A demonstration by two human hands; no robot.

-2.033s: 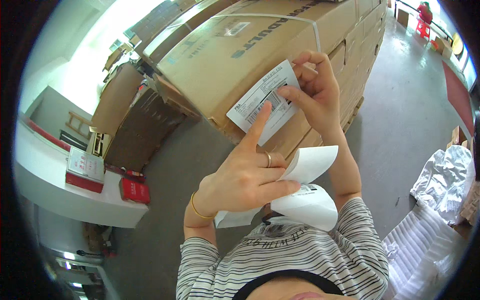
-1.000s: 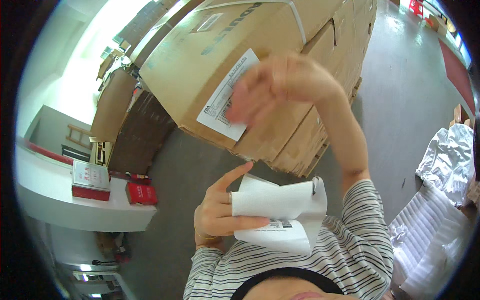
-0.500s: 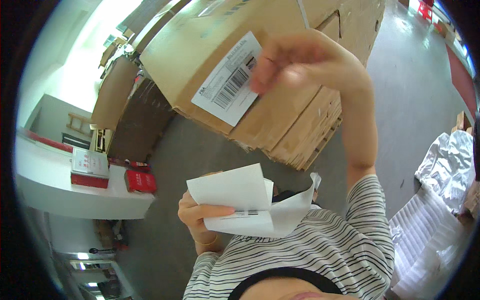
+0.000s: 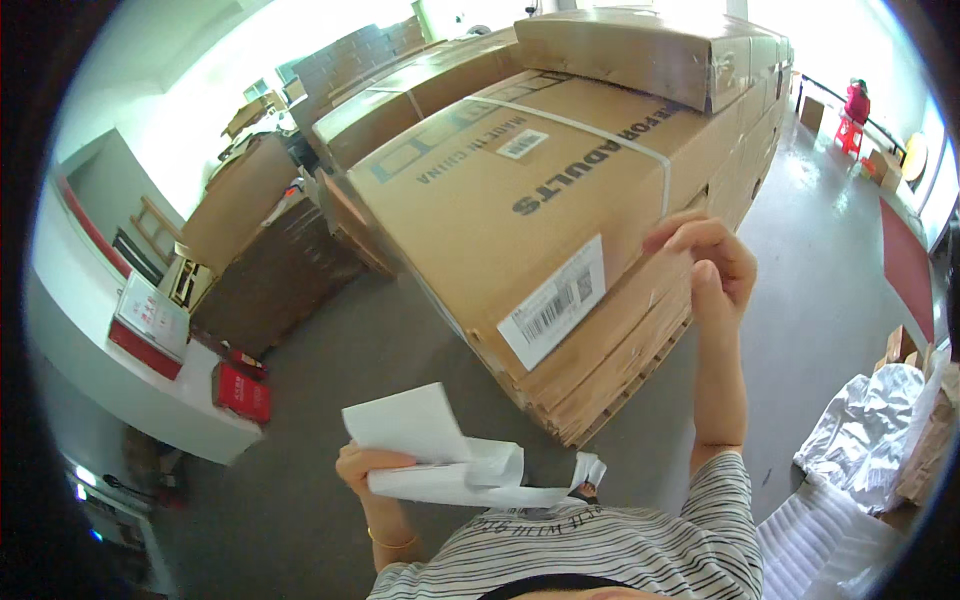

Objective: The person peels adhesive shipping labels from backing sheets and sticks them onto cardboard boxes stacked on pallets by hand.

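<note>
My left hand (image 4: 368,466) is closed on a folded strip of white label sheets (image 4: 405,424), whose loose end curls across in front of my striped shirt. My right hand (image 4: 715,262) is raised by the right edge of a large cardboard box (image 4: 455,240), fingers loosely bent and apart, with nothing seen in them. Whether its fingertips touch the box cannot be made out. A white barcode label (image 4: 553,303) lies across the near corner edge of that box. A pale strap (image 4: 590,133) runs over the top of the carton.
Another carton (image 4: 620,52) rests on the far part of the stack, which stands on a pallet. At left are a brown bin (image 4: 270,270), a red box (image 4: 241,392) and a wall cabinet (image 4: 150,318). Silver wrap (image 4: 865,425) and white foam (image 4: 825,540) lie at right. A person (image 4: 856,103) sits far back.
My right hand has moved off the label to the right. The view has shifted, showing more of the box top and the room behind. The label strip stays in my left hand.
</note>
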